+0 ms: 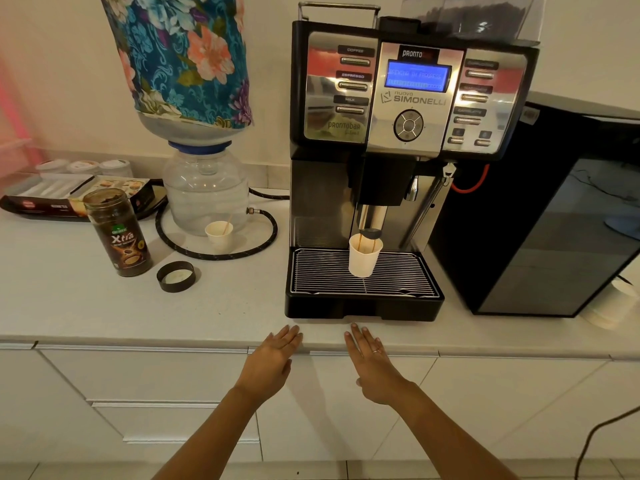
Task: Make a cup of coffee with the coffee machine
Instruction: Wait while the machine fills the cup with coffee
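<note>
The black and silver coffee machine [408,109] stands on the white counter, its blue screen [417,76] lit with a progress bar. A white paper cup [363,259] sits on the wire drip tray [329,271] under the spout [370,233], and two thin brown streams run into it. My left hand [273,358] and my right hand [372,362] are held flat, fingers extended, over the counter's front edge, below the drip tray. Neither hand touches or holds anything.
A second paper cup with a stir stick [219,234] stands left of the machine. An open coffee jar [118,232] and its black lid [176,276] are further left. A water bottle with a floral cover [187,64] and a black hose [214,252] sit behind. A black appliance [540,216] stands right.
</note>
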A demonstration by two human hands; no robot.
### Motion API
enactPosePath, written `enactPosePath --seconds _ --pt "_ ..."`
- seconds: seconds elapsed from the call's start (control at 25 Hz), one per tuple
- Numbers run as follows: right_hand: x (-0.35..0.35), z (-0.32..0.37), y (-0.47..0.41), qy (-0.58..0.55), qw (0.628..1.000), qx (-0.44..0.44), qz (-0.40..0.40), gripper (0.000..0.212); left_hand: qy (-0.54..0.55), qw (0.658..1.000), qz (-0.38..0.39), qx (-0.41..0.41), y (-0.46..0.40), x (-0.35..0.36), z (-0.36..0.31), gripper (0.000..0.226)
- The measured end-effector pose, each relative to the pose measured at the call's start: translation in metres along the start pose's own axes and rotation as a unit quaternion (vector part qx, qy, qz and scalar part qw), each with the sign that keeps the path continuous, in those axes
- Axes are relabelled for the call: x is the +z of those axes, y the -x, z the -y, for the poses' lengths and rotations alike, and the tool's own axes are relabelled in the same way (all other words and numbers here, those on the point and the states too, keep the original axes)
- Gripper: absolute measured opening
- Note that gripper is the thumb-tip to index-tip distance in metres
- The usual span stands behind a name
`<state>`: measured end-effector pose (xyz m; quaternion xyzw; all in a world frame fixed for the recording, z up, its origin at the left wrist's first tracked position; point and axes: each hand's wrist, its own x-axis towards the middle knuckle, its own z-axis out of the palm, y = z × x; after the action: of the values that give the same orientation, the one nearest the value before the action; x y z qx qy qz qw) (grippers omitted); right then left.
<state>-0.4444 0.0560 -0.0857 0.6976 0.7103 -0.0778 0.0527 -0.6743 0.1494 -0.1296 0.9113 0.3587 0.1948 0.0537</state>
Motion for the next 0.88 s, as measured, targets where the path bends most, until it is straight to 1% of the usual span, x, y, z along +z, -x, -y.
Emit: enactPosePath --seconds 0.88 --pt "-0.0002 0.0018 -0.0005 0.004 1.000 0.007 0.000 0.089 -0.002 1.000 -0.010 0.005 0.0003 0.0004 0.0000 0.065"
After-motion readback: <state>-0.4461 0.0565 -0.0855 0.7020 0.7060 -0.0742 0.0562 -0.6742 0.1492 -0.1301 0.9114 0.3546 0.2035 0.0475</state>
